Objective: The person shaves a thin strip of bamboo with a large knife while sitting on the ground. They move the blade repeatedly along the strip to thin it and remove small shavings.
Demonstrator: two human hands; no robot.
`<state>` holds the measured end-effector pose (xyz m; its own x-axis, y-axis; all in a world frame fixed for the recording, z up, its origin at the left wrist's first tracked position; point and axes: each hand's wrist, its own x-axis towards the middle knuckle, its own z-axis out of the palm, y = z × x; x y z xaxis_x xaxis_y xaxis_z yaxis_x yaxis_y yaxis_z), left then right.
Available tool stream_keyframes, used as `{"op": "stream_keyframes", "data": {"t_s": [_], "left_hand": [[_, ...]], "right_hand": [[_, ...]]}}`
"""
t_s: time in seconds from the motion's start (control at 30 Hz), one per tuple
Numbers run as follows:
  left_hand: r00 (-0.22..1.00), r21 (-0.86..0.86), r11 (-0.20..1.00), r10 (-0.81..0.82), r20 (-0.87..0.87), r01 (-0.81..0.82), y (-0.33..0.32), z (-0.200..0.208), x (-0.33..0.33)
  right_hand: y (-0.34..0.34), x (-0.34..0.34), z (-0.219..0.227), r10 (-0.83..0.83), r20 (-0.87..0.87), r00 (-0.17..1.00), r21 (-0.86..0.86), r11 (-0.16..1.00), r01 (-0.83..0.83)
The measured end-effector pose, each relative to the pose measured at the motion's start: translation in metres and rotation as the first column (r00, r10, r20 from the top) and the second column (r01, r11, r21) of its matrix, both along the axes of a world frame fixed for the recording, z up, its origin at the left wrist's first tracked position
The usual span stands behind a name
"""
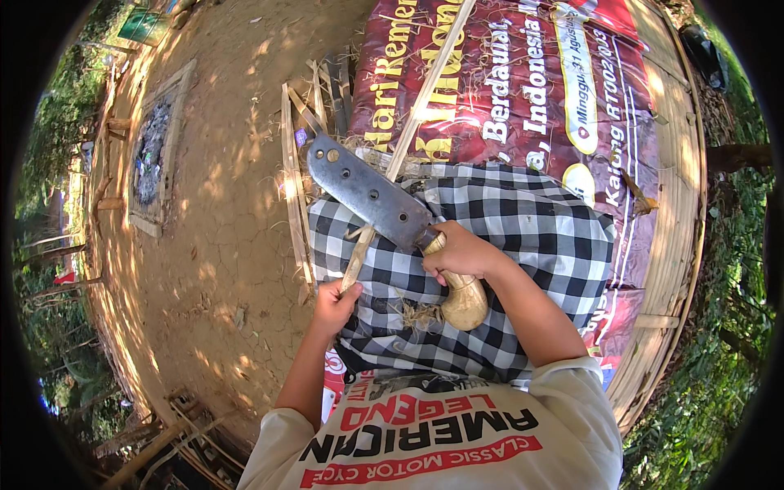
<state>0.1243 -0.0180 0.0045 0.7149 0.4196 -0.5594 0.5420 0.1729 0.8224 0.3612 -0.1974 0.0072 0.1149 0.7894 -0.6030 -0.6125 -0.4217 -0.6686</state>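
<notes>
Bare cracked earth (220, 204) filling left and centre of the frame, dappled with sun, green foliage (49, 269) along the far left and right rims. Bamboo-slat platform as surface (674, 237) curving down the right side, covered by a large red printed banner (506, 82) across the upper right. Black-and-white checked cloth (523, 237) spread over the lap at centre. Shallow framed pit of grey ash (151, 151) at upper left. Loose split bamboo strips (292, 175) lying on the earth just left of the cloth. Broad dark cleaver blade (367, 192) angled toward upper left, pale wooden handle (464, 300) below. Right hand (459, 253), fingers closed around that handle. Long thin bamboo strip (416, 110) running from top centre down under the blade. Left hand (333, 306), fingers closed on its lower end.
</notes>
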Motion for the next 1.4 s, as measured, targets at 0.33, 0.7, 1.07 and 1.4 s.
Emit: {"op": "stream_keyframes", "data": {"t_s": [0.33,0.7,1.07,1.4], "left_hand": [[0.999,0.053,0.998,-0.031,-0.027,0.033,0.000,0.003,0.002],[1.000,0.048,0.999,-0.019,0.014,0.019,0.000,-0.001,-0.002],[1.000,0.053,0.999,0.003,0.000,-0.003,0.000,0.001,0.001],[0.997,0.106,0.992,-0.075,0.006,0.074,-0.001,0.001,-0.001]], "right_hand": [[0.002,0.002,0.016,-0.280,0.063,0.958,0.015,0.960,0.279],[-0.005,0.005,0.018,0.091,0.203,0.975,0.014,0.995,-0.096],[0.000,-0.001,0.027,-0.069,-0.115,0.991,0.109,0.991,0.081],[-0.006,0.005,0.018,0.061,0.285,0.957,-0.014,0.998,-0.060]]}}
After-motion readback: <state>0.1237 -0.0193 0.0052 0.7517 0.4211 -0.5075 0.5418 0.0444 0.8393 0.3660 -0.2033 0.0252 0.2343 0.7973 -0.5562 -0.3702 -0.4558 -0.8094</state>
